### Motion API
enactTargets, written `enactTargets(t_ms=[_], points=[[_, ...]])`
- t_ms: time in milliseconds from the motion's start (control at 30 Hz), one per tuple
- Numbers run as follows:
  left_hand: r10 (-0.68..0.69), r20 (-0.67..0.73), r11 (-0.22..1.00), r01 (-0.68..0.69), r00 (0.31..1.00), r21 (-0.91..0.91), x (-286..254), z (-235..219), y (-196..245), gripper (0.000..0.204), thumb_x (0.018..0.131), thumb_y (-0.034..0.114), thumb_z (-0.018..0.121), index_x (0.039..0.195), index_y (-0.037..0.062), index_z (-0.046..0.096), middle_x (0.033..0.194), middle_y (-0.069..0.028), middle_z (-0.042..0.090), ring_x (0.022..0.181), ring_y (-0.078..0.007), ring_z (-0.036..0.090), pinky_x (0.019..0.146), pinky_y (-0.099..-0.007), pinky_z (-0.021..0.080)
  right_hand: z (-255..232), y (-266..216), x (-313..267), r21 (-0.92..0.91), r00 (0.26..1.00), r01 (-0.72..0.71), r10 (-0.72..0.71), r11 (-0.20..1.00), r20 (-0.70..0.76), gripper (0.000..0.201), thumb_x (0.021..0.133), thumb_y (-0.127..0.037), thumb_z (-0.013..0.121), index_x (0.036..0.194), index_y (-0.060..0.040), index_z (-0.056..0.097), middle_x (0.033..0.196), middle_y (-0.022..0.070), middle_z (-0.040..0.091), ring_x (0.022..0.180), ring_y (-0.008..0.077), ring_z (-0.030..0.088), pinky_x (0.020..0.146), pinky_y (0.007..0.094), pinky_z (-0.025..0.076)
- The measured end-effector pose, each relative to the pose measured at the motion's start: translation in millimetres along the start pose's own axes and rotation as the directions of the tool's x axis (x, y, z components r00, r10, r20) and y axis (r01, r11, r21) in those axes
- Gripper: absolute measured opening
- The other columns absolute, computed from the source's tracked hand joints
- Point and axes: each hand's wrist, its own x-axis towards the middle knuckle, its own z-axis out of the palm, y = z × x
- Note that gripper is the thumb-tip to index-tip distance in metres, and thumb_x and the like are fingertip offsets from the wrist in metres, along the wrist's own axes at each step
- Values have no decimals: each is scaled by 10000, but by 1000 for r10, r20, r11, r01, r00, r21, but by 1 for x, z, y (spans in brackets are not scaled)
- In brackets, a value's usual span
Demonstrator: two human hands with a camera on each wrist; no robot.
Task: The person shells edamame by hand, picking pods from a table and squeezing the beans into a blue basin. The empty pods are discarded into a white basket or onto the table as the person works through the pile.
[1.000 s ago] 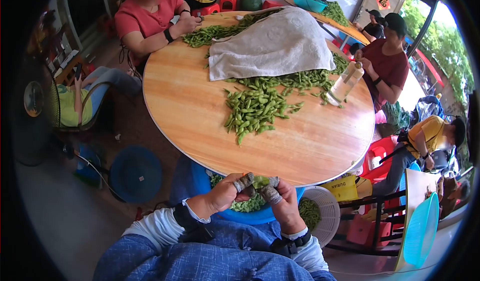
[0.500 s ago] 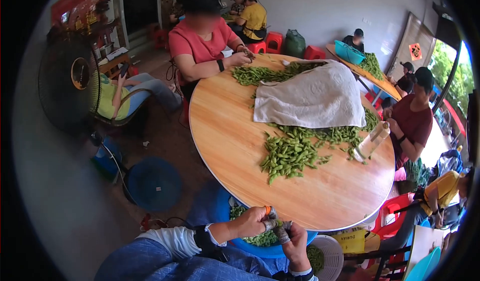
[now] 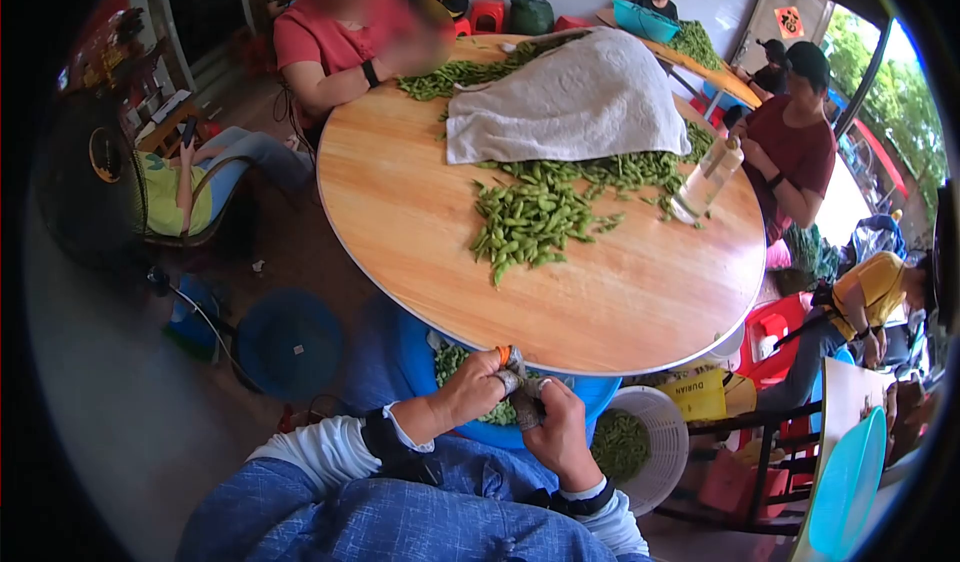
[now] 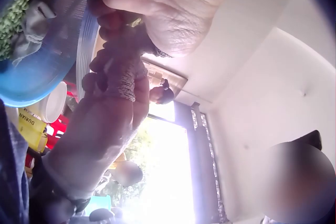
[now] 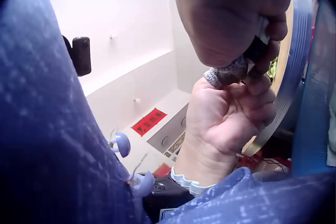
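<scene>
My left hand [image 3: 468, 392] and right hand [image 3: 562, 432] meet fingertip to fingertip over the blue tub [image 3: 600, 394], by the table's near edge. Grey wrapping covers several fingertips and thumbs, and an orange band circles one left finger. Between the curled fingers they pinch an edamame pod [image 4: 137, 22]; only a yellow-green sliver shows in the left wrist view, the rest hidden by the fingers. Shelled green beans [image 3: 450, 364] lie in the tub below. Ahead, a loose pile of edamame pods [image 3: 530, 220] spreads over the round wooden table [image 3: 420, 272].
A whitish towel [image 3: 570, 107] covers more pods, with a clear bottle [image 3: 708, 182] at its right. The white basket [image 3: 668, 452] holds green pods beside my right arm. People sit around the table; a fan [image 3: 95, 182] stands left, near a blue basin [image 3: 290, 342].
The head view swung left and back. A green pod showed between the fingertips a second ago; now the hands are closer together and the fingers cover it.
</scene>
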Motion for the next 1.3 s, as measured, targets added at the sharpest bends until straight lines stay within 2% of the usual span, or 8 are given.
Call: enactTargets(t_ms=[233, 333, 433, 467, 633, 900, 1000, 1300], points=[[17, 11, 999, -17, 1000, 35, -1, 6, -3, 184, 691, -23, 377, 763, 22, 540, 694, 6, 512, 639, -66, 442, 575, -209, 364, -5, 3, -11, -41, 1000, -5, 4, 999, -13, 146, 590, 24, 573, 640, 18, 437, 617, 172, 448, 570, 347, 474, 484, 377, 377], [31, 18, 997, -29, 999, -75, -1, 11, -5, 178, 729, -8, 388, 834, 29, 527, 711, 2, 507, 648, -65, 437, 587, -203, 355, -11, -1, -14, 142, 985, -160, 167, 977, -41, 93, 677, -5, 583, 741, 19, 520, 680, 119, 534, 588, 244, 518, 521, 325, 399], [-14, 63, 980, 27, 998, -198, -2, 7, 7, 177, 783, 20, 422, 945, 26, 492, 744, -2, 504, 656, -64, 438, 602, -194, 359, -14, -1, -9, 733, 910, -303, 414, 609, 32, 126, 772, -83, 571, 865, 1, 568, 717, 15, 566, 579, 72, 455, 504, 220, 347], [-21, 107, 980, 41, 994, -194, -4, -1, 11, 195, 793, 26, 433, 983, 17, 477, 760, -6, 502, 660, -61, 440, 604, -191, 365, -18, 4, -9, 755, 910, -321, 407, 572, 79, 160, 803, -130, 551, 894, 0, 568, 733, 2, 566, 564, 62, 437, 511, 191, 320], [-90, 271, 995, 99, 958, -20, -2, -11, 5, 253, 842, 98, 490, 1073, -1, 457, 885, -33, 548, 777, -71, 504, 710, -208, 412, -16, 18, -8, 810, 851, -414, 492, 415, 182, 198, 797, -172, 565, 893, 1, 565, 695, 30, 550, 558, 65, 427, 503, 188, 318], [68, 231, 955, -130, 971, 267, 11, -17, 0, 241, 783, 48, 520, 1015, -15, 534, 865, -86, 604, 789, -131, 559, 717, -252, 430, -16, 5, 8, 812, 822, -467, 509, 350, 253, 278, 790, -227, 580, 939, 5, 546, 738, 23, 541, 592, 68, 433, 518, 184, 325], [102, 208, 946, -159, 973, 282, 10, -17, 1, 255, 762, 49, 533, 1009, -12, 540, 850, -114, 609, 780, -161, 574, 714, -265, 433, -17, 17, 4, 792, 841, -494, 429, 359, 330, 154, 811, -143, 557, 922, -36, 564, 785, -8, 575, 666, 50, 495, 575, 179, 378], [185, 277, 889, -280, 943, 362, 11, -13, 7, 254, 763, 49, 537, 1012, -2, 545, 875, -110, 611, 802, -175, 579, 724, -262, 432, -11, 24, -3, 810, 866, -442, 417, 386, 275, 272, 790, -227, 585, 930, 4, 552, 759, 30, 555, 622, 69, 449, 551, 198, 341]])
